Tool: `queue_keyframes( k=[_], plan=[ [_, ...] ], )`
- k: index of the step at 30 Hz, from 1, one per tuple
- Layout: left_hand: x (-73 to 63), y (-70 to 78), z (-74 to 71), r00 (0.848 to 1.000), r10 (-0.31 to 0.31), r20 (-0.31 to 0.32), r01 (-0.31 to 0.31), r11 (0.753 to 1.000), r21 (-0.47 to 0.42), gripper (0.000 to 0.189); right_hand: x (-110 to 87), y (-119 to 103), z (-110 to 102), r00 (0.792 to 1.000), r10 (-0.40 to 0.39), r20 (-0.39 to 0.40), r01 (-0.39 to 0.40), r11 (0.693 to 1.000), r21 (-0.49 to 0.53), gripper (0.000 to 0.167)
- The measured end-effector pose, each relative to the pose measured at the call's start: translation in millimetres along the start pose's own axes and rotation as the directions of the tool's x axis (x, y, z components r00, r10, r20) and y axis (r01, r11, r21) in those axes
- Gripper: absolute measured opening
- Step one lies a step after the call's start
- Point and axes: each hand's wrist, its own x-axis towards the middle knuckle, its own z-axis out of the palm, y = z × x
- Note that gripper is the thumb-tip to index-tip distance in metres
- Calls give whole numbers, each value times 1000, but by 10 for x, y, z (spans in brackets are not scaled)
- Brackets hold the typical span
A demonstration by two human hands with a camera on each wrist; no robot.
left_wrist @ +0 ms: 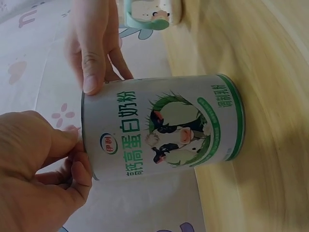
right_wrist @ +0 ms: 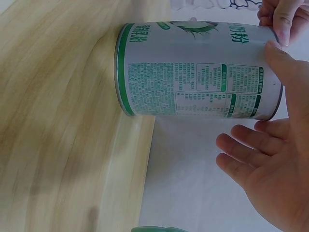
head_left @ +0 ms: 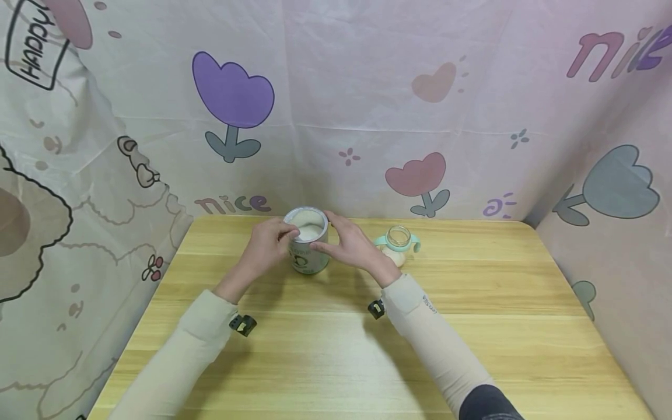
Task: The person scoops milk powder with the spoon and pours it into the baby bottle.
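A white and green milk powder can (head_left: 310, 261) stands upright near the back edge of the table, its top uncovered and its pale inside showing. The cow picture on the can (left_wrist: 164, 130) faces the left wrist camera. My left hand (head_left: 269, 245) has its thumb and fingers bunched in a pinch at the left of the rim; I cannot tell whether they pinch anything besides the rim. On the opposite side, my right hand (head_left: 354, 242) holds the can near its top, thumb against the front and fingers reaching behind. Small print covers the can's side (right_wrist: 193, 89) in the right wrist view.
A baby bottle (head_left: 395, 256) with a mint collar and handles stands uncapped just right of the can, partly behind my right hand. The wooden table (head_left: 325, 361) backs onto a printed cloth (head_left: 325, 76) that hangs behind and at both sides.
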Motion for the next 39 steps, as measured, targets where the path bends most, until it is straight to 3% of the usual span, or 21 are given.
queue_keyframes(
  k=[7,14,28,31,39],
  plan=[
    [-1,-21,-41,991,-128,46,133,983,-124,21,-2,2,0,1000,-2,-5,2,1000,8,87],
    [-4,-3,-58,987,-157,45,162,975,-150,21,-6,0,3,1000,2,-3,-2,1000,17,87],
    [6,-5,-45,969,-227,-97,215,969,-123,25,-20,-1,7,1000,3,-7,-3,1000,15,90],
    [4,-23,-40,959,-253,-130,236,963,-133,24,-20,8,13,1000,9,-6,-8,1000,12,91],
    [-2,-43,-42,909,-357,-217,315,927,-203,23,-21,32,28,1000,17,-10,-17,1000,7,90]
  ],
)
